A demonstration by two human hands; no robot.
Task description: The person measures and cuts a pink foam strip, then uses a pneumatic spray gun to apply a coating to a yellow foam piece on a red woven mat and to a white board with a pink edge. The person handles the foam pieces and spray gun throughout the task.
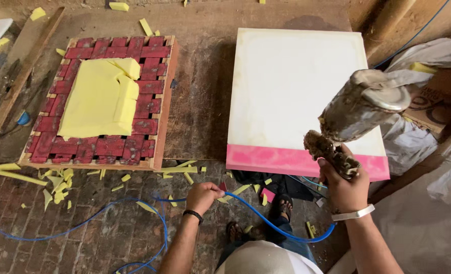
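Setting: workshop seen from above, with a worn brick floor [109,228] nearest the person and a scuffed board worktop [200,91] beyond it.
Left hand: the left hand [203,197] is closed in a fist around the blue hose [266,219], low over the floor just short of the worktop's edge.
Right hand: the right hand [343,189] is wrapped tightly around the crusted handle of a spray gun [359,109], whose grimy metal canister is raised and tilted over the near right corner of the foam slab.
Hose: it runs from the left fist in a curve toward the right wrist, and more of it loops across the bricks to the left.
Foam slab: the white foam slab [291,86] with a pink band along its near edge lies flat on the worktop, just under the gun.
Progress: I judge spraying has hardly begun; the slab's top looks mostly clean, with only faint yellowing at the edges.
Frame: the wooden frame with red webbing [149,109] lies well apart to the left, with a yellow foam piece [96,99] resting on it, covering only the middle.
Scraps: yellow foam offcuts [58,180] litter the bricks and worktop.
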